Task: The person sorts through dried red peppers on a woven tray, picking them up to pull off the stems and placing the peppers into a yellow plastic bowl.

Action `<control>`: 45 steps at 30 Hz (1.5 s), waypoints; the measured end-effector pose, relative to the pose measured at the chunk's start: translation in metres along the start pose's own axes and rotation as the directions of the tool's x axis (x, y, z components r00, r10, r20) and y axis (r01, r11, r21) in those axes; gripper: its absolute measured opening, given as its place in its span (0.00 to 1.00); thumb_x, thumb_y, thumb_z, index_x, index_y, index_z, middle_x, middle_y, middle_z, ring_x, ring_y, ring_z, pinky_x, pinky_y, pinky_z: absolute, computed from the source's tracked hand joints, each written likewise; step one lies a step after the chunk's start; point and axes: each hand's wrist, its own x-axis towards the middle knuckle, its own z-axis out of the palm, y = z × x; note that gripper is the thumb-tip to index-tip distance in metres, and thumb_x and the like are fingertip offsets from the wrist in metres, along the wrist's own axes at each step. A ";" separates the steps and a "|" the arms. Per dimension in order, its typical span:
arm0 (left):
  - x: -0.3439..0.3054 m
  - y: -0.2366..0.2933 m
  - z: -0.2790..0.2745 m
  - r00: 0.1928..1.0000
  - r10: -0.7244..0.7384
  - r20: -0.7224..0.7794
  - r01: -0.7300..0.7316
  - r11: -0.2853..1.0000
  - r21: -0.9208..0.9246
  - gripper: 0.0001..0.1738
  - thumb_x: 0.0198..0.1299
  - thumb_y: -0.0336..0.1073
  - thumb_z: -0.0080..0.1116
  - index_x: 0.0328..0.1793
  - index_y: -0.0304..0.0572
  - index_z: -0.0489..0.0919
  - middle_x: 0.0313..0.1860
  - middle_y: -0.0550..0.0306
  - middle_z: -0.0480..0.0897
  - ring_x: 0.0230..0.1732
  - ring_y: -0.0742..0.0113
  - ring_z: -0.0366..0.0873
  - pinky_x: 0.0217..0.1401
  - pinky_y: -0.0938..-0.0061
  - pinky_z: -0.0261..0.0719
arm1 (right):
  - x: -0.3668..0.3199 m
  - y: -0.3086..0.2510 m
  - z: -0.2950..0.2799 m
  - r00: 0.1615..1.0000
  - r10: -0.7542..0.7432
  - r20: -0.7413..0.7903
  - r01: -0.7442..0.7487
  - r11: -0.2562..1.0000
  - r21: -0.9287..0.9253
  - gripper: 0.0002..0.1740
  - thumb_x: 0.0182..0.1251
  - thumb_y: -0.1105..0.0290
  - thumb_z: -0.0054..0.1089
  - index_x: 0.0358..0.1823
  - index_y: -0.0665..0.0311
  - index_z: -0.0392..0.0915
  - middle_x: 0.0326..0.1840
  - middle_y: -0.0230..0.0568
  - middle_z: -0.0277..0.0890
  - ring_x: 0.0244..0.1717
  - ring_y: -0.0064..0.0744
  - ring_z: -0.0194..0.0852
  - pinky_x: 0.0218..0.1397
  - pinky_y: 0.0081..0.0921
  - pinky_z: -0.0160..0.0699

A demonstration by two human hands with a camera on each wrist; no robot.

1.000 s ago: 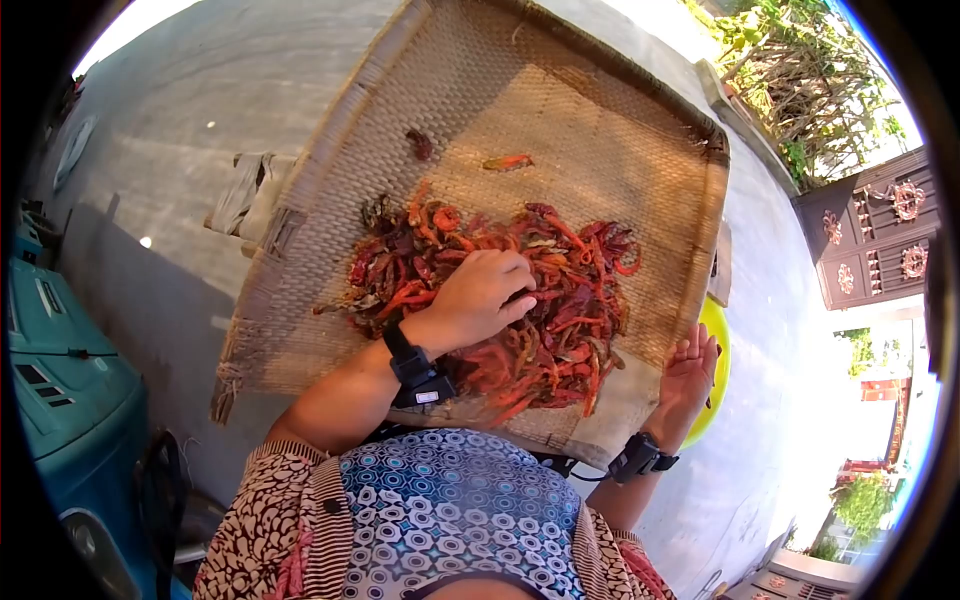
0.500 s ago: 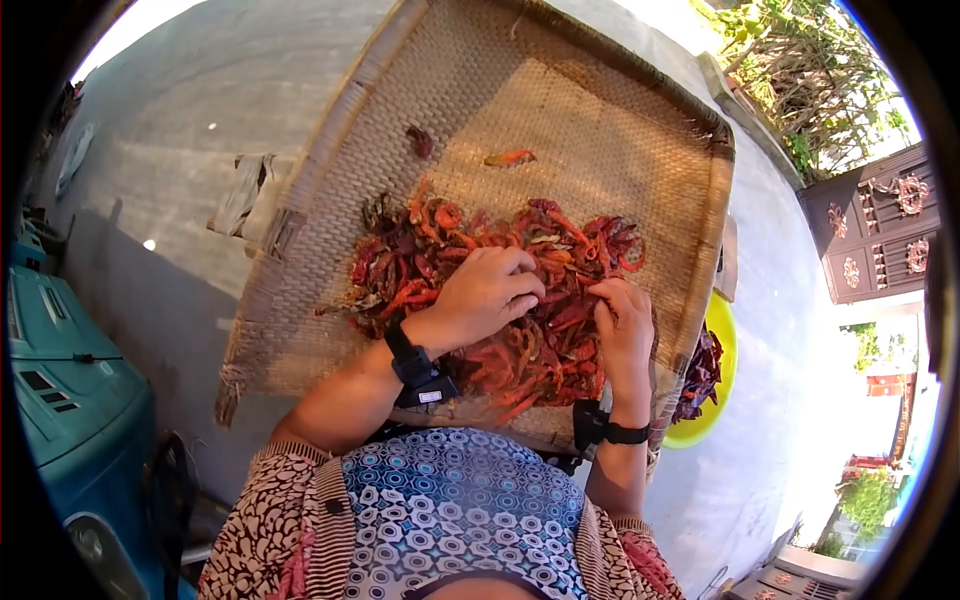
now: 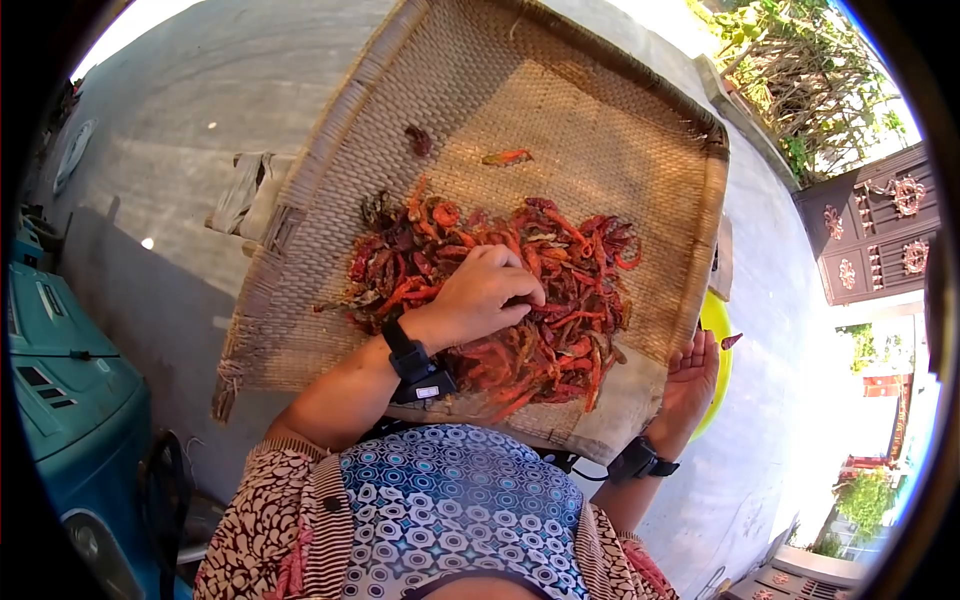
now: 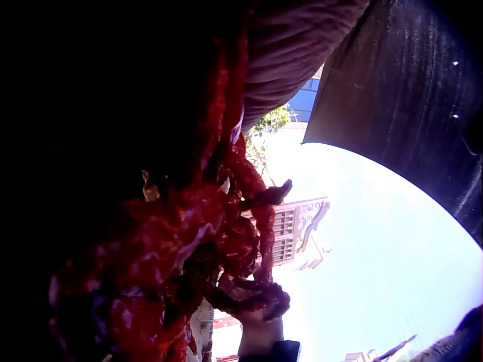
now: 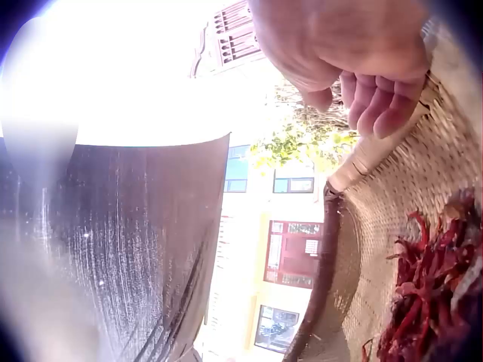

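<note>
A heap of wrinkled dried red chili peppers [image 3: 570, 350] lies on a woven tray [image 3: 620, 130]. My left hand [image 3: 480, 292] rests on the heap's middle, fingers bent down into the peppers. Its fingertips are hidden, and I cannot tell whether they pinch a pepper. Beyond the tray's right edge, my right hand [image 3: 688, 378] is turned palm up with its fingers loosely extended. A single dark red chili pepper [image 3: 731, 341] shows just off those fingertips, over the outer side of a yellow basin [image 3: 717, 310]. The right wrist view shows the right hand's fingers [image 5: 381, 113] holding nothing.
One orange-red pepper [image 3: 507, 157] and a dark shriveled one [image 3: 418, 140] lie apart on the tray's far part. The tray's raised rim [image 3: 713, 200] runs between the heap and the basin. A teal machine [image 3: 75, 370] stands at the left.
My right hand came in to the heap beside the left hand, then swung back out right past the rim. A pepper now shows off its fingertips. My left hand stayed on the heap.
</note>
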 end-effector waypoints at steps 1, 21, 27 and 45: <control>-0.001 0.000 0.001 1.000 0.015 -0.013 -0.015 1.000 0.007 0.06 0.54 0.32 0.69 0.37 0.53 0.84 0.37 0.64 0.79 0.51 0.62 0.72 0.59 0.63 0.66 | -0.001 0.006 0.000 0.996 0.009 0.086 -0.004 0.998 -0.063 0.17 0.76 0.63 0.55 0.59 0.63 0.75 0.43 0.33 0.81 0.35 0.20 0.78 0.35 0.16 0.79; 0.003 0.014 -0.007 0.922 0.109 -0.372 -0.050 0.985 0.163 0.11 0.54 0.26 0.67 0.44 0.46 0.81 0.39 0.61 0.82 0.43 0.59 0.75 0.49 0.64 0.73 | -0.049 0.046 0.049 0.857 0.217 0.468 0.131 0.786 -0.604 0.10 0.73 0.69 0.59 0.49 0.66 0.78 0.35 0.33 0.80 0.28 0.19 0.74 0.34 0.17 0.75; -0.005 0.001 -0.019 0.888 -0.117 -0.445 0.333 0.830 0.446 0.16 0.54 0.21 0.59 0.49 0.45 0.81 0.48 0.59 0.80 0.53 0.55 0.70 0.54 0.61 0.66 | -0.001 0.010 -0.007 0.993 -0.006 0.118 0.014 0.998 -0.069 0.12 0.73 0.65 0.59 0.52 0.62 0.78 0.38 0.30 0.81 0.30 0.20 0.74 0.33 0.17 0.75; -0.004 0.001 -0.022 0.876 -0.168 -0.452 0.217 0.974 0.058 0.04 0.66 0.28 0.58 0.45 0.44 0.78 0.36 0.59 0.79 0.40 0.62 0.73 0.46 0.67 0.70 | -0.068 0.052 0.061 0.823 0.235 0.518 0.114 0.824 -0.555 0.09 0.75 0.71 0.56 0.52 0.65 0.77 0.40 0.34 0.79 0.34 0.17 0.74 0.40 0.16 0.76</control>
